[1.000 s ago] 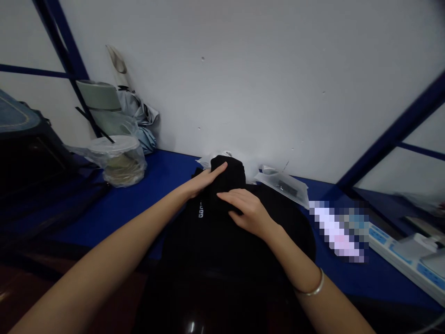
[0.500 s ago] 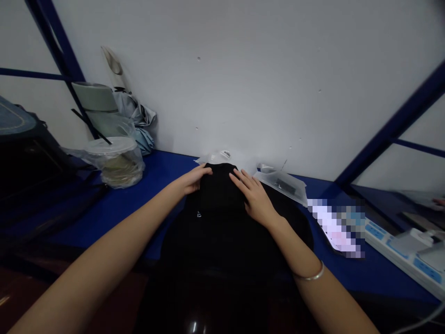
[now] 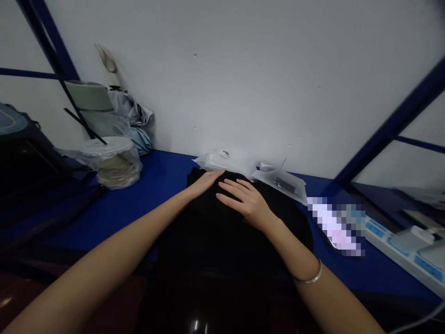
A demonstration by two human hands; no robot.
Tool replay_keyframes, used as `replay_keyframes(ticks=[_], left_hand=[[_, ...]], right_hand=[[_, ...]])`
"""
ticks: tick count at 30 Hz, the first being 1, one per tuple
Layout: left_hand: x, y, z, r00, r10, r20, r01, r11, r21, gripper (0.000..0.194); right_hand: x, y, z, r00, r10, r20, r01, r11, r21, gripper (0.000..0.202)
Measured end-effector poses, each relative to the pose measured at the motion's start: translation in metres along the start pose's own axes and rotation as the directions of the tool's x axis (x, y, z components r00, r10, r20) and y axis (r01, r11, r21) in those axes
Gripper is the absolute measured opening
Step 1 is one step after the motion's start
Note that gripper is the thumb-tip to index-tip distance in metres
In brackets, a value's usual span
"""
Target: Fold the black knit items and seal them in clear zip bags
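Note:
A piece of black cloth [image 3: 222,232], perhaps a garment, lies spread over the front of the blue table and blends into the dark area below. Flat on its far left part rests my left hand [image 3: 207,183], fingers stretched out toward the right. My right hand [image 3: 248,202] lies on the cloth close beside it, palm down, with its fingers spread and pointing left. Neither hand is closed round anything. Just beyond the cloth sit a clear plastic bag [image 3: 222,161] and, to its right, a frosted plastic pouch [image 3: 281,183] with something dark inside.
On the right lie a phone [image 3: 335,227], blurred by pixels, and a white power strip [image 3: 399,250] with plugs. At left stand a bagged tub [image 3: 118,162], a green container [image 3: 92,99], a folded umbrella [image 3: 135,111] and a dark bag [image 3: 31,157]. A wall rises behind.
My left hand has let go of the cloth's far edge and flattened onto it. My right hand has moved slightly left and nearer. The small white mark on the cloth is now out of sight.

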State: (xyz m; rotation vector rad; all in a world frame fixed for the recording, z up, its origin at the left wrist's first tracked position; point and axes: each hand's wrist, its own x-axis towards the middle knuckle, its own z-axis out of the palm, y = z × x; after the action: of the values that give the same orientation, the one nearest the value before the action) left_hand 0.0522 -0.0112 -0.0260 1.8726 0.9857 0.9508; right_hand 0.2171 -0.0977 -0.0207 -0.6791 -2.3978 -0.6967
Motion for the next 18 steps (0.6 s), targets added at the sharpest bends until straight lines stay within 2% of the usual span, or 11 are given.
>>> replay_keyframes(ticks=[3,5,7,9,12,15,18], left_hand=[[-0.003,-0.002,-0.006,0.981,0.135,-0.141,-0.083,0.942,0.327,0.04],[-0.004,-0.005,-0.011,0.944,0.284,-0.171,-0.138,0.806,0.575,0.032],[-0.003,-0.009,-0.016,0.914,0.383,-0.134,-0.172,0.666,0.726,0.026],[-0.001,-0.013,-0.02,0.9,0.42,-0.114,-0.176,0.592,0.787,0.024],[0.003,-0.018,-0.023,0.902,0.419,-0.105,-0.156,0.543,0.825,0.023],[0.004,-0.022,-0.023,0.929,0.37,-0.016,-0.197,0.532,0.824,0.025],[0.005,-0.025,-0.02,0.938,0.347,0.027,-0.232,0.567,0.79,0.028]], right_hand=[[0.0,0.001,0.002,1.0,0.01,0.011,-0.01,1.0,0.019,0.034],[-0.001,0.001,0.004,0.999,0.028,0.025,-0.029,0.999,0.039,0.034],[-0.002,0.001,0.005,0.998,0.044,0.035,-0.046,0.997,0.059,0.034],[-0.003,0.001,0.005,0.997,0.059,0.044,-0.062,0.995,0.081,0.036],[-0.003,0.001,0.005,0.994,0.092,0.052,-0.098,0.987,0.125,0.039],[-0.003,0.001,0.004,0.99,0.131,0.054,-0.138,0.978,0.158,0.042],[-0.003,0.001,0.003,0.987,0.151,0.061,-0.159,0.973,0.166,0.041]])
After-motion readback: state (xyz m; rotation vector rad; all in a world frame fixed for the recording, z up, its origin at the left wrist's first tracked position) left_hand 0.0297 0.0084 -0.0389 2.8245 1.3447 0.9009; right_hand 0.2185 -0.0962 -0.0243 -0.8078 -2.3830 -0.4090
